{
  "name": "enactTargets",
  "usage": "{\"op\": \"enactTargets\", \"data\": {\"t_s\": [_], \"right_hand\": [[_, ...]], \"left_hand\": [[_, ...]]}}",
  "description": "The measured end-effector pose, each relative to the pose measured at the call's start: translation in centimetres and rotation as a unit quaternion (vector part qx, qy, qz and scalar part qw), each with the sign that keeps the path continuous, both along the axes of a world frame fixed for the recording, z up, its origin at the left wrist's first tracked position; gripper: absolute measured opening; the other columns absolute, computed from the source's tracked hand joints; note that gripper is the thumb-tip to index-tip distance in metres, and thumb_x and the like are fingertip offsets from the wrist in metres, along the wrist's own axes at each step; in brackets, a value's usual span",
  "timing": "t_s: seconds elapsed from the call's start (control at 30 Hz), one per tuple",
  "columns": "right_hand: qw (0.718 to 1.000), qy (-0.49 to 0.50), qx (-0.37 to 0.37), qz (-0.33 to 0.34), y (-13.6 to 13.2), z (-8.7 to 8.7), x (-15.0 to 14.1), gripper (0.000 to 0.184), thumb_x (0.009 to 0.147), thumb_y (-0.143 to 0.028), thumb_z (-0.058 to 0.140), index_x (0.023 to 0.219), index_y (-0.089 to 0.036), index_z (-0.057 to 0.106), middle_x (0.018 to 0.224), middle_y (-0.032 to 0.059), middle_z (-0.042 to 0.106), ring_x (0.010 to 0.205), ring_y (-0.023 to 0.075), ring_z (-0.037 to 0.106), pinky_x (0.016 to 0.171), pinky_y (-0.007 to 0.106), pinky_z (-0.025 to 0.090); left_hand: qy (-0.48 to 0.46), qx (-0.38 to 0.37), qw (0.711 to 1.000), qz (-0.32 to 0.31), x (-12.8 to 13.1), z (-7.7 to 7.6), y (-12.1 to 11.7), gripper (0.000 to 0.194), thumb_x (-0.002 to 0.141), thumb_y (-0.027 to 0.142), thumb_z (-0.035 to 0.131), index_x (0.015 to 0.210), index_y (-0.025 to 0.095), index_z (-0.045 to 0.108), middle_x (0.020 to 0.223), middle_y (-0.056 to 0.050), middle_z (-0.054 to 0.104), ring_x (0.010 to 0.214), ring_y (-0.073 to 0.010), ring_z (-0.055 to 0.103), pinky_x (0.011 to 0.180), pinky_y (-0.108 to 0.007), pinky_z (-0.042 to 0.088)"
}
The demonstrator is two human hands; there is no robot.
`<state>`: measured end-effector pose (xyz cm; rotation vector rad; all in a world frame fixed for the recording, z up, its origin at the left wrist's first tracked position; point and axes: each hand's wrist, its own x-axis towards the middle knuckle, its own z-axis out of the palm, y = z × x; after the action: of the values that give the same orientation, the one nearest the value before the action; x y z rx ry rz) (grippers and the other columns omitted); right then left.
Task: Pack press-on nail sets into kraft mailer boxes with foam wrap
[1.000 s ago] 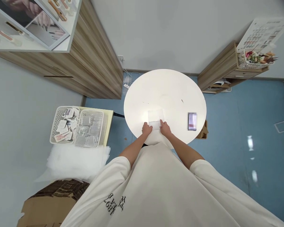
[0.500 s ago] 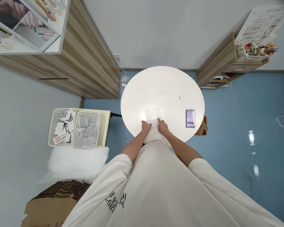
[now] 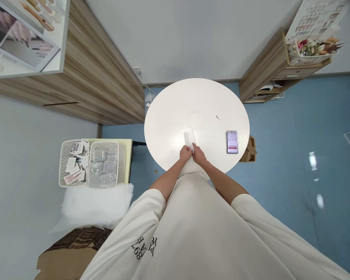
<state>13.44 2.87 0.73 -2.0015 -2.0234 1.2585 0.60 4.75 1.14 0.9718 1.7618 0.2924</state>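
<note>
On the near part of the round white table [image 3: 175, 101], a thin white foam-like sheet [image 3: 190, 137] lies folded into a narrow strip. My left hand [image 3: 186, 153] has its fingers closed on the near left end of it. My right hand [image 3: 198, 154] pinches the near right edge, close beside the left. Whether something is wrapped inside the sheet cannot be seen. A phone [image 3: 232, 142] with a blurred screen rests on the tabletop to the right.
Left of the table, a yellowish side stand [image 3: 128, 155] bears a basket of cards [image 3: 61, 167] and a basket of clear boxes [image 3: 117, 163]. White sheets [image 3: 96, 204] are stacked nearer me, above a cardboard box [image 3: 65, 264]. Wooden cabinets [image 3: 113, 85] stand behind.
The sheet has gone from a wide, flat shape to a narrow strip. My hands have moved closer together, the left one shifting right. The whole view has shifted slightly.
</note>
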Motion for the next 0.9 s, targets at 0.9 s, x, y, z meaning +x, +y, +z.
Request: {"op": "enactTargets", "data": {"t_s": [0.9], "right_hand": [[0.999, 0.035, -0.011, -0.031, -0.7, 2.2, 1.2, 0.045, 0.093, -0.013, 0.039, 0.133, -0.018, 0.057, 0.122, 0.0099, 0.061, 0.108, 0.0178, 0.06, 0.093, 0.029, 0.047]], "left_hand": [[0.01, 0.079, 0.988, -0.134, -0.7, 1.6, -1.5, 0.035, 0.091, 0.011, 0.049, 0.121, 0.021, 0.065, 0.121, -0.009, 0.068, 0.111, -0.0217, 0.063, 0.098, -0.034, 0.048]]}}
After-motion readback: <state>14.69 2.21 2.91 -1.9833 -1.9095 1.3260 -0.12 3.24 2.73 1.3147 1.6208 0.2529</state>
